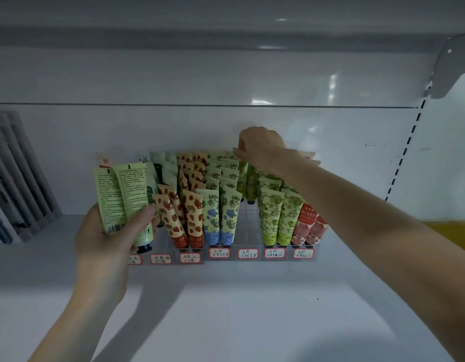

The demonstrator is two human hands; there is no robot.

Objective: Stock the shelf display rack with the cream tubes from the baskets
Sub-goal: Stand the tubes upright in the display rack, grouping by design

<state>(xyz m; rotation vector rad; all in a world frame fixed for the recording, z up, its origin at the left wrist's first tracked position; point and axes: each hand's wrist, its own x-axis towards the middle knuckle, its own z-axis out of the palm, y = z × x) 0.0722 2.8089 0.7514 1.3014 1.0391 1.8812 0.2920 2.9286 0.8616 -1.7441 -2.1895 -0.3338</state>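
Left hand (106, 239) grips two pale green cream tubes with black printed text (124, 197), held side by side, crimped ends up. The thumb lies across their lower fronts, and a black cap shows below the fingers. This hand sits at the left end of the clear acrylic tiered display rack (248, 228), just in front of its first lanes.

Right hand (262, 147) reaches over the rack to the back row with fingers curled downward. A pale tube edge shows by the thumb, but I cannot tell if it is actually gripped.

The rack stands on the white metal shelf (226, 309) against the back panel. Red-bordered handwritten labels (219, 253) run along its front. Lanes from left:
- strawberry-print tubes (193, 218)
- blue-flower tubes (211, 218)
- a lane with only olive-green tubes (250, 184) at the back and a bare front
- green-leaf tubes (271, 218)
- pink peach-print tubes (303, 227)

All rack tubes stand cap down, leaning back.

Grey ribbed packs (14, 173) lean at the far left of the shelf.
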